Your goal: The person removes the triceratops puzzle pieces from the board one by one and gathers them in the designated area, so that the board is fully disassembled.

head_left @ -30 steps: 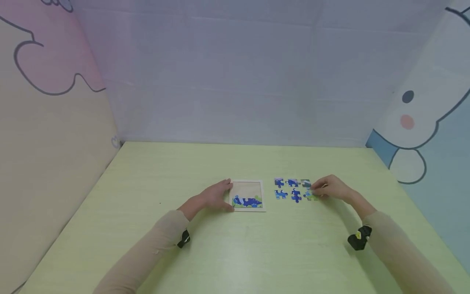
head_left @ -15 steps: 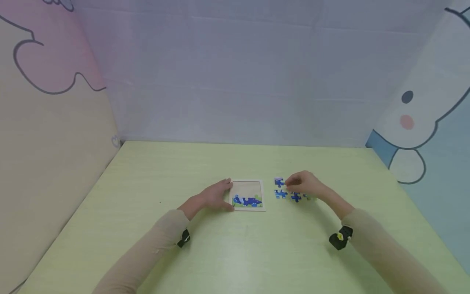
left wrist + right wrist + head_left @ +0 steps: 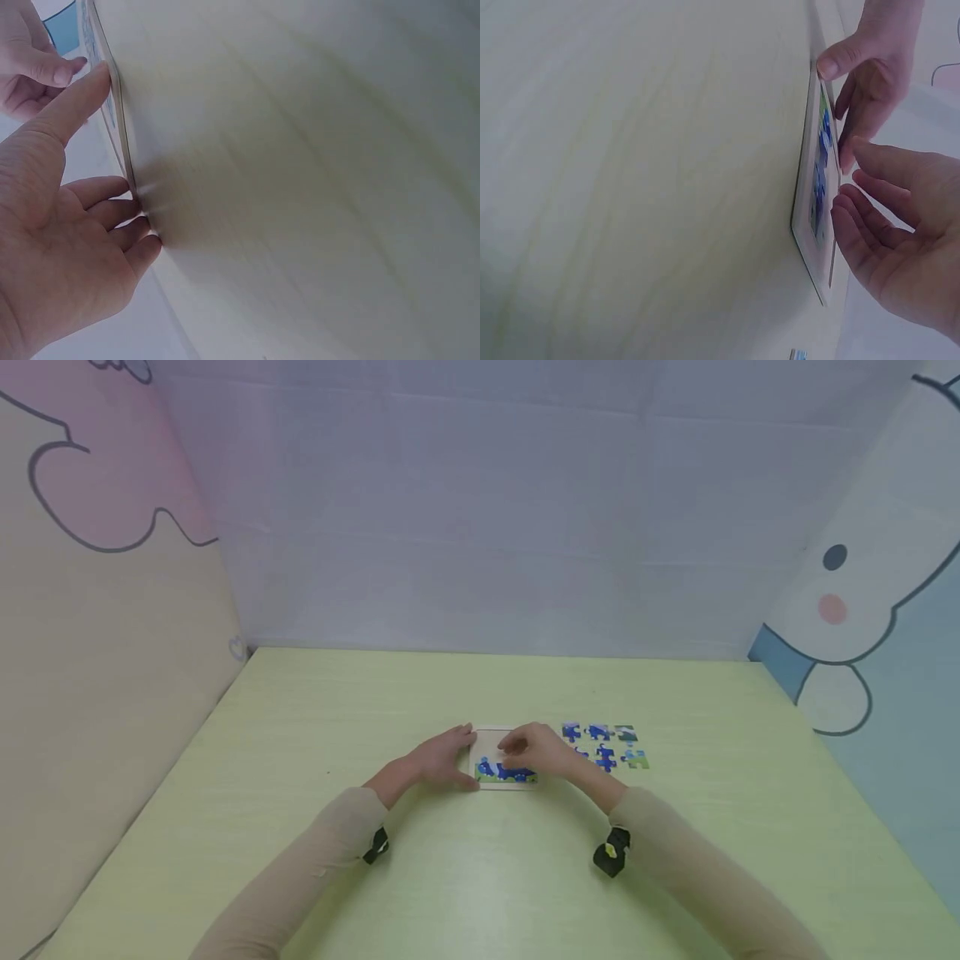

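A square puzzle frame [image 3: 487,727] lies flat on the table, a strip of blue-and-green pieces [image 3: 486,770] along its near side. My left hand [image 3: 438,758] rests against the frame's left side, thumb at the near corner and fingers towards the far one; the left wrist view shows those fingertips touching its edge [image 3: 120,112]. Over the frame's right half hovers my right hand [image 3: 542,750], hiding part of it. In the right wrist view its thumb [image 3: 885,161] and loosely bent fingers stand apart, with nothing visible between them. Whether they touch the frame I cannot tell.
Several loose puzzle pieces [image 3: 605,758] lie in two rows right of the frame, one partly hidden by my right wrist. The pale yellow-green table [image 3: 495,877] ends at a plain cloth backdrop [image 3: 480,568], with printed cartoon panels at both sides.
My right hand has moved left, from the rightmost loose pieces, across the rows, to above the frame. The loose pieces look unmoved. My left hand has stayed at the frame's left side.
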### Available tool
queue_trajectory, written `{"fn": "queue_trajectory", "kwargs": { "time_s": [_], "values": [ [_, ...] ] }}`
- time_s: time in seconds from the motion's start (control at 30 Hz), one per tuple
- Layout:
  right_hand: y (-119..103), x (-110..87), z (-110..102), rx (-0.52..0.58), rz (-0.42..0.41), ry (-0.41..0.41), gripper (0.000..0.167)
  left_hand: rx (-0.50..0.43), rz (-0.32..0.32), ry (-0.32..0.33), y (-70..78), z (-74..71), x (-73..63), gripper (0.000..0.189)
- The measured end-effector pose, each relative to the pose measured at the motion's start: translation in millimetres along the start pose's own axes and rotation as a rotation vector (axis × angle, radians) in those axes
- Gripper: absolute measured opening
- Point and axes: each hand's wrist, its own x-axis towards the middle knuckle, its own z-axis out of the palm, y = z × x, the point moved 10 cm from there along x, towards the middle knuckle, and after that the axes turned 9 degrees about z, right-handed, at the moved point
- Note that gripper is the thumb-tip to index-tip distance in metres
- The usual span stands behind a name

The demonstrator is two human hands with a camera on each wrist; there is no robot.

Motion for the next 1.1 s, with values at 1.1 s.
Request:
{"fn": "queue_trajectory", "kwargs": {
  "time_s": [1.1],
  "values": [
    [-31,2.5,25,-0.2,-0.043,0.046,0.026,-0.059,0.035,0.04,0.5,-0.8,-2.7,0.084]
  ]
}}
